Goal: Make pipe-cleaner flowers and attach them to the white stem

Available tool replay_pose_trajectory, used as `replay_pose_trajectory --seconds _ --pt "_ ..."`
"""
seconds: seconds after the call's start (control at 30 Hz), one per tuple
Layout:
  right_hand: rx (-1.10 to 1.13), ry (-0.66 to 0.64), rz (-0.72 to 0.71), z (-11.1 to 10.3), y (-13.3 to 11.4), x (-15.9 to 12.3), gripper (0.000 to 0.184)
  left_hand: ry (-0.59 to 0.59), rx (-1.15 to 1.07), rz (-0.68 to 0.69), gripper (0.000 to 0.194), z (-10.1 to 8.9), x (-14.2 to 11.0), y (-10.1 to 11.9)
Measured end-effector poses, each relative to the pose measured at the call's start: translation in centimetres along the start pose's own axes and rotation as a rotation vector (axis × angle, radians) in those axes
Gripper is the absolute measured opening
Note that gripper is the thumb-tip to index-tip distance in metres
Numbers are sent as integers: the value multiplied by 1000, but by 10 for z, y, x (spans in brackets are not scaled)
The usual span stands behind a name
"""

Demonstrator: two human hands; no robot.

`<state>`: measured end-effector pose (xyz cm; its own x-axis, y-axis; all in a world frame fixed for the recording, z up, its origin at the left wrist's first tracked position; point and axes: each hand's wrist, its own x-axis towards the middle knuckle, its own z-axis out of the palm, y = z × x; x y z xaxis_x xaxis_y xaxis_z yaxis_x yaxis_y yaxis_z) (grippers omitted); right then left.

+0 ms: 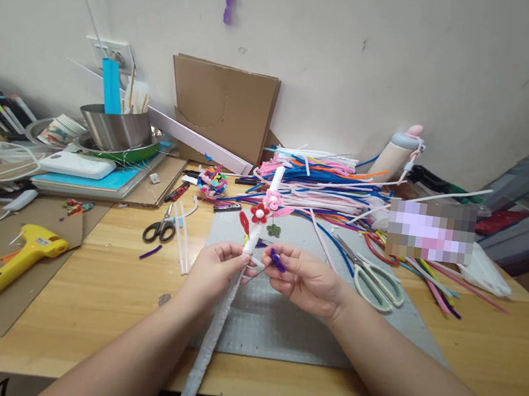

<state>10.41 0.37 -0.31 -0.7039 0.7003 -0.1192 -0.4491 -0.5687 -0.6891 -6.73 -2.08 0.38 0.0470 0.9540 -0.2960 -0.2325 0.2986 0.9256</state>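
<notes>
A long white fuzzy-wrapped stick (208,350) slants up from the table's front edge, pinched partway along by the fingers of my left hand (216,269). Above that grip it carries a red flower (260,213) with a white centre and a pink flower (273,200). My right hand (305,281), just to the right, pinches a small purple pipe-cleaner piece (278,260). A thin stem runs from this piece toward the stick and my left fingertips; where it ends is hidden. Beyond my hands shows a dark green leaf shape (274,228).
Scissors with pale green handles (374,284) lie right on the grey cutting mat (295,338); black-handled scissors (160,230) lie left. Pipe cleaners (324,189) pile up behind. A yellow glue gun (17,259) rests far left, near a steel bowl (117,129). Cardboard (222,111) leans on the wall.
</notes>
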Motion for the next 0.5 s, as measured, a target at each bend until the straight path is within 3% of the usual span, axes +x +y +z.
replay_pose_trajectory --seconds 0.23,0.5 --pt "-98 -7 -40 3 2 -2 27 -6 -9 19 25 1 -1 1" --pt "-188 32 -156 9 3 -4 21 -12 14 26 21 2 -1 2"
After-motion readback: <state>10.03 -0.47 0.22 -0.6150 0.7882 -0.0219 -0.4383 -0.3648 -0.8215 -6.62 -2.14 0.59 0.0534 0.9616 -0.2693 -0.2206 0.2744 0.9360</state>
